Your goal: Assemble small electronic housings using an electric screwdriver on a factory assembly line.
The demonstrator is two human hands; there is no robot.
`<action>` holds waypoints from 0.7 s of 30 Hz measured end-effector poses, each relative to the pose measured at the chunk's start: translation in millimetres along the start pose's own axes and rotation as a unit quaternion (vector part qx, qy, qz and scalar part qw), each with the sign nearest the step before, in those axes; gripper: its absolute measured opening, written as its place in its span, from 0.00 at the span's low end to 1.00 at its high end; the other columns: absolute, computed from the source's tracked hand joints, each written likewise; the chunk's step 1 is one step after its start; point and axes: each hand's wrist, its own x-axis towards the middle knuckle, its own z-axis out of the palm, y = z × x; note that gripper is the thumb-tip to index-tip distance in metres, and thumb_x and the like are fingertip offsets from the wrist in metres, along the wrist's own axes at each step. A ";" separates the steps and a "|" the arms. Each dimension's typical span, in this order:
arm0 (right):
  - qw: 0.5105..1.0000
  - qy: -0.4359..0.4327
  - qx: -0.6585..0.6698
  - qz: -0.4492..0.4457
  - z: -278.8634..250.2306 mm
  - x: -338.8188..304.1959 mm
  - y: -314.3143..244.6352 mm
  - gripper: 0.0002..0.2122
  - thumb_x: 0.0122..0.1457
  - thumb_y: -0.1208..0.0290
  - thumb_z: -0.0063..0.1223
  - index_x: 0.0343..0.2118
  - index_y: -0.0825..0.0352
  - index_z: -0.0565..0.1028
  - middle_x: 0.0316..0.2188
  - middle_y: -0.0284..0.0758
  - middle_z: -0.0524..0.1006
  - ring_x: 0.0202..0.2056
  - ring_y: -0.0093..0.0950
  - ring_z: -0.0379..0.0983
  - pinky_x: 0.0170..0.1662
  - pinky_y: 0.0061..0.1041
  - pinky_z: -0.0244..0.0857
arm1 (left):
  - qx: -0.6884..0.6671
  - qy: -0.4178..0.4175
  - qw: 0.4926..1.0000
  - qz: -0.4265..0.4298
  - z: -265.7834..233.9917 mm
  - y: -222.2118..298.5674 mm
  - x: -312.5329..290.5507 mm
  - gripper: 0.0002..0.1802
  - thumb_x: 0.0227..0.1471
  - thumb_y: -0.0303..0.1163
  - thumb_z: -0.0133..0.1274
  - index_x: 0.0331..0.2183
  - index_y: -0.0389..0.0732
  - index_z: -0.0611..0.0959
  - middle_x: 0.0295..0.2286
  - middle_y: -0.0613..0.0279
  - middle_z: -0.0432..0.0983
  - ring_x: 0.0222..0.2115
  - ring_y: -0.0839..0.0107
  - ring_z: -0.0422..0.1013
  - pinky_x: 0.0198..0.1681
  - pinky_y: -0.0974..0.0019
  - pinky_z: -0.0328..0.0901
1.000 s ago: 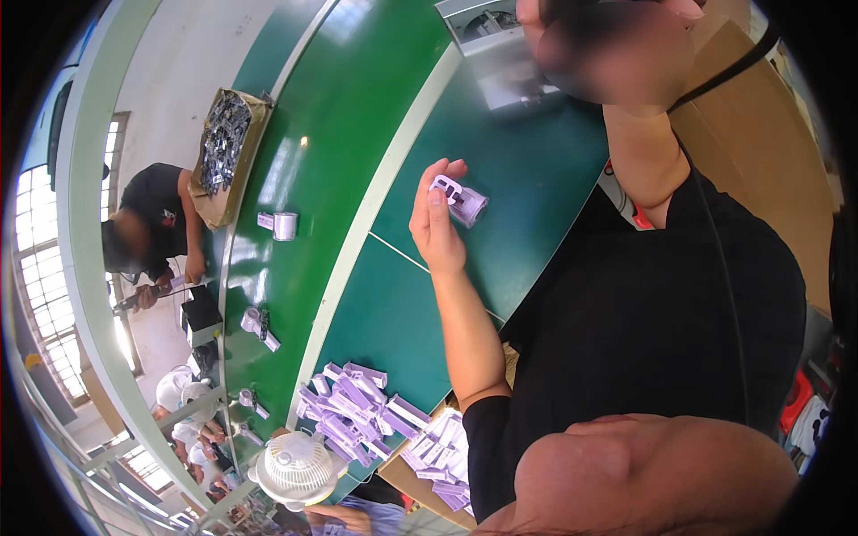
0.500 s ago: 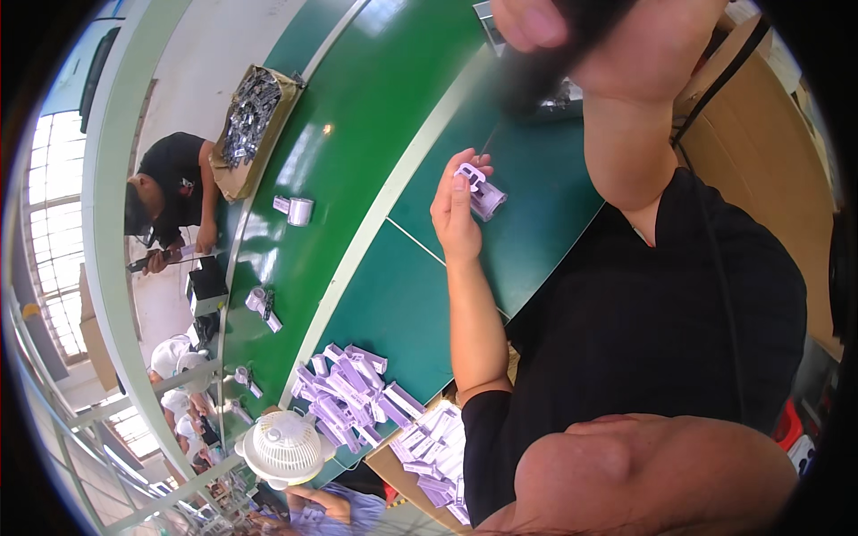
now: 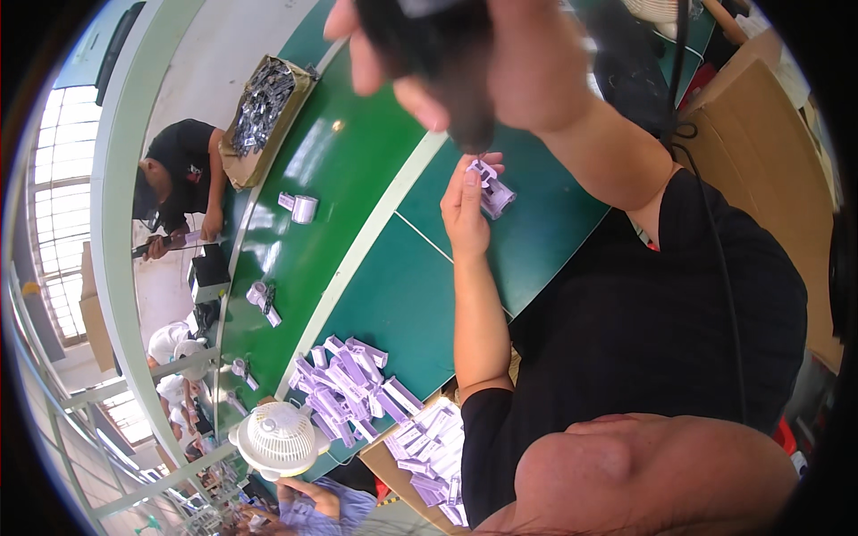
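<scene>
1. Near the middle, the left hand (image 3: 466, 217) pinches a purple plastic part (image 3: 495, 195), maybe to keep it still.
2. At the top, the right hand (image 3: 534, 70) wraps round a dark, blurry tool (image 3: 438, 62) aimed at it; I can't tell if they touch.
3. Lower left, long, boxy purple pieces (image 3: 344, 386) lie heaped, perhaps for easy reach.

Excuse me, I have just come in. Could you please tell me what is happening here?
A person at a dark green table holds a small purple part in the left hand. The right hand grips a dark handheld tool, its tip close to the part; whether they touch is unclear. A pile of purple pieces lies on the table, with more in a cardboard box beside it. Opposite, a co-worker in black is also handling something.
</scene>
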 end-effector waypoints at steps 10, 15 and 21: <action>0.996 0.057 0.071 -0.007 10.1 -11.1 66.4 0.31 0.68 0.38 0.46 0.38 0.70 0.80 0.28 0.38 0.82 0.19 0.21 0.72 0.24 0.21 0.66 | -0.009 0.025 1.000 -0.001 -1.9 0.9 -7.5 0.25 0.67 0.43 0.44 0.50 0.29 0.78 0.47 0.46 0.79 0.46 0.59 0.76 0.52 0.60 0.66; 0.995 0.058 0.078 0.014 10.8 -12.8 71.6 0.30 0.69 0.40 0.46 0.38 0.70 0.80 0.29 0.39 0.82 0.19 0.21 0.72 0.24 0.22 0.66 | -0.012 0.020 1.000 0.002 -7.2 -4.1 -8.2 0.25 0.67 0.42 0.45 0.50 0.29 0.78 0.46 0.46 0.79 0.46 0.58 0.76 0.52 0.60 0.66; 0.993 0.052 0.091 0.045 9.6 -16.6 76.2 0.28 0.70 0.42 0.46 0.37 0.69 0.79 0.28 0.38 0.81 0.19 0.21 0.72 0.23 0.22 0.65 | -0.009 0.017 1.000 0.009 -11.3 -8.4 -8.9 0.24 0.67 0.41 0.45 0.50 0.28 0.78 0.45 0.46 0.80 0.46 0.57 0.76 0.53 0.59 0.65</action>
